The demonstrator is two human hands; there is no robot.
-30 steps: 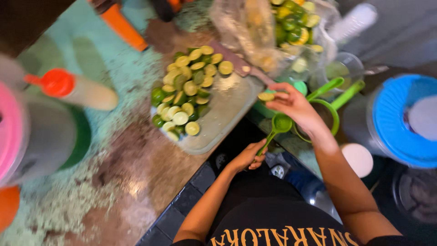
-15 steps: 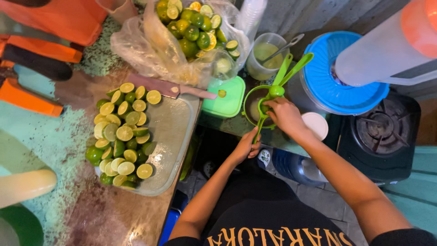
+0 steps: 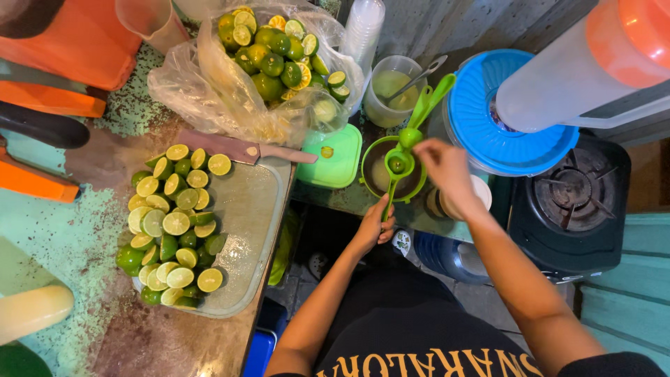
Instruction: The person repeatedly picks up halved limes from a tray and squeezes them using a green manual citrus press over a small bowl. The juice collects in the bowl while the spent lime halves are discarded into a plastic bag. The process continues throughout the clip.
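**Lime half seated in open squeezer over strainer**

Left hand (image 3: 375,229): fingers wrapped tight round the lower handle of the green plastic hinged citrus squeezer (image 3: 403,155), near the counter edge. Right hand (image 3: 444,167): fingertips pinched together just beside the squeezer's cup; whether they touch the fruit, cannot tell. Squeezer stands open, upper handle tilted up and away toward the round blue plastic lid (image 3: 507,115). A small green lime half (image 3: 396,165) sits in the cup.

Squeezer cup rests over a round green plastic strainer bowl (image 3: 377,176) holding pale juice. Behind it, a clear plastic cup of yellowish juice (image 3: 391,89) with a metal spoon (image 3: 417,75) leaning in it. To the left of the strainer, a square green plastic lid (image 3: 333,159).

On the worn counter: a translucent plastic cutting board (image 3: 248,223) bearing a heap of halved limes (image 3: 174,223), cut faces mostly up. A pink-handled cleaver (image 3: 241,149) lies across the board's far edge. Behind it, a clear plastic bag of whole and halved limes (image 3: 269,56).

Far right: black gas burner (image 3: 572,192), and a white plastic jug with orange top (image 3: 593,63) above the blue lid
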